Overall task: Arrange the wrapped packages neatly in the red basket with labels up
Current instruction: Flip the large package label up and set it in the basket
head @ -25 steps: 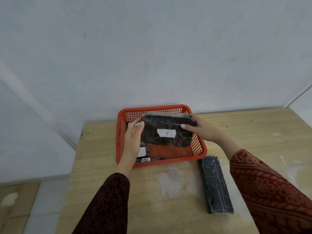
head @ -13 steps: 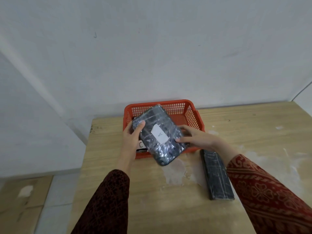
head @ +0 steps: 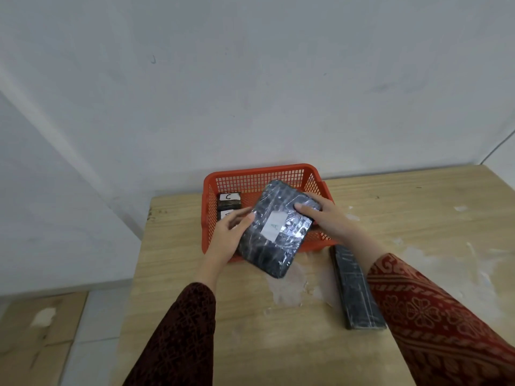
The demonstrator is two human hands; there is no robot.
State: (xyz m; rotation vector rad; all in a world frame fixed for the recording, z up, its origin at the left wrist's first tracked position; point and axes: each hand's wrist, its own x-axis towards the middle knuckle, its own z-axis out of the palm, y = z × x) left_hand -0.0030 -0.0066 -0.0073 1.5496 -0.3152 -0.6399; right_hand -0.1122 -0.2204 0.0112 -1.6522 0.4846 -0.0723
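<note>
A large black package wrapped in clear film (head: pixel 278 232), with a white label "A" facing up, hangs tilted over the front edge of the red basket (head: pixel 259 174). My left hand (head: pixel 228 238) grips its left edge and my right hand (head: pixel 326 215) holds its far right corner. Inside the basket at the left lie two small dark packages: one labelled "C" (head: pixel 229 198), and one (head: pixel 227 214) partly hidden by my left fingers. A long, narrow black wrapped package (head: pixel 355 288) lies on the table to the right of the basket's front, no label showing.
The wooden table (head: pixel 278 330) carries white smears in front of the basket and at the right. The basket stands near the table's back left corner against a white wall. The table's left edge drops to a tiled floor with cardboard.
The package "A" was level inside the basket, then lifted and turned lengthwise toward me. In the last half second it tipped to the other diagonal, and my right hand shifted to its far corner.
</note>
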